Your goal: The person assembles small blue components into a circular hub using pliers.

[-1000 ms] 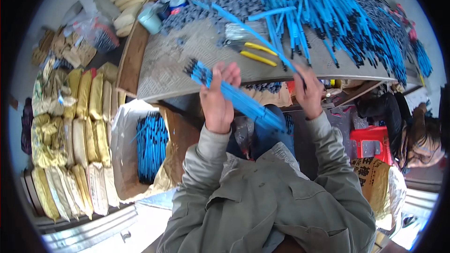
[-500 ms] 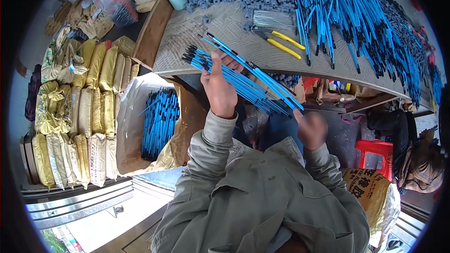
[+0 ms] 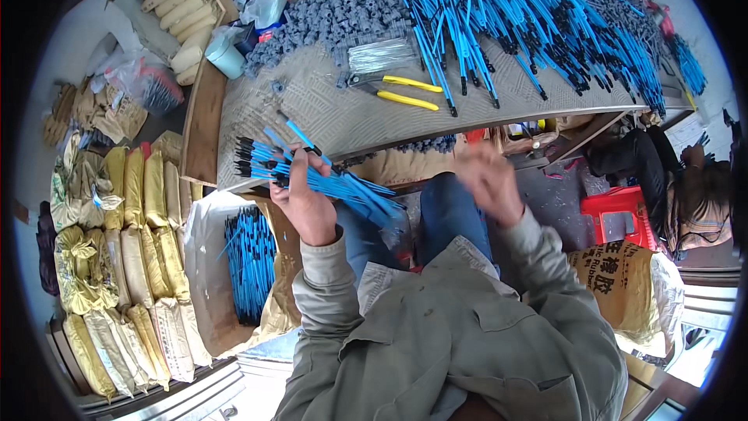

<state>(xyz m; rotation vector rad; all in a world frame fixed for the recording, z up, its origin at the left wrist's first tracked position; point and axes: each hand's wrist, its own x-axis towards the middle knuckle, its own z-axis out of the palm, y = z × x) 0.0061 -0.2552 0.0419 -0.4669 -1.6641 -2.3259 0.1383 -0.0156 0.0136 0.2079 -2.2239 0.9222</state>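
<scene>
My left hand (image 3: 308,199) is closed around a bundle of thin blue rods with black ends (image 3: 354,193), slanting below the table's front edge. One rod sticks up past the others above my fingers. To the right of the bundle, my right hand (image 3: 492,179) is raised in the air, its fingers smeared by motion; whether it holds anything does not show. On the table (image 3: 312,97) lie pliers with yellow handles (image 3: 409,93), a tray of thin silvery pins or wires (image 3: 382,54), and a large heap of similar blue rods (image 3: 499,15).
Small grey parts (image 3: 319,27) are heaped along the table's back, near a pale blue canister (image 3: 226,52). At lower left, a lined box (image 3: 204,265) holds more blue rods beside stacked sacks (image 3: 148,242). A red stool (image 3: 619,214) and another person (image 3: 709,195) are at right.
My left hand and the bundle have shifted left in the picture. My right hand has come away from the rod it was touching. The whole view has also shifted.
</scene>
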